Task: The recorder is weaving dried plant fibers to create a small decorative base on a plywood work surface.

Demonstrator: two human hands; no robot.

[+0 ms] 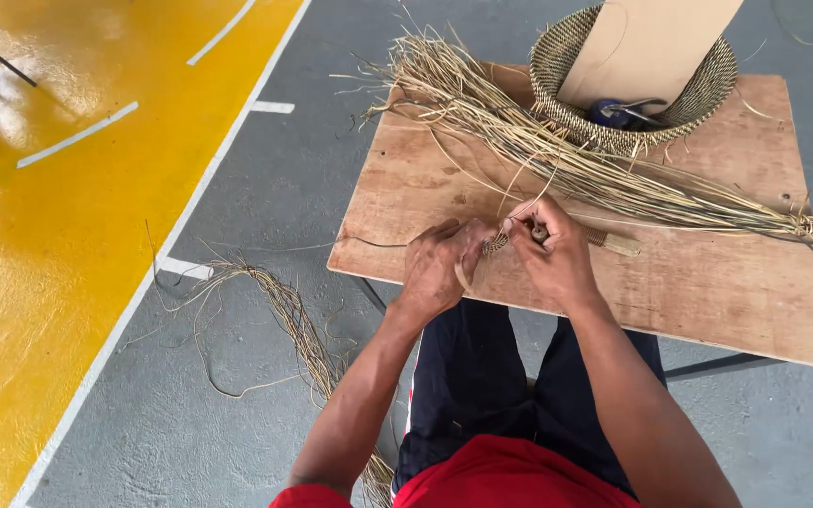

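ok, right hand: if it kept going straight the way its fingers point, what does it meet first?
The right hand points left toward the left hand, so it would probably meet the small woven piece pinched between them first, then the left hand's fingers.

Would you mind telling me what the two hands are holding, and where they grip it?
Both hands pinch a small woven strip at its near end: left hand from the left, right hand from the right, which also grips a thin tool.
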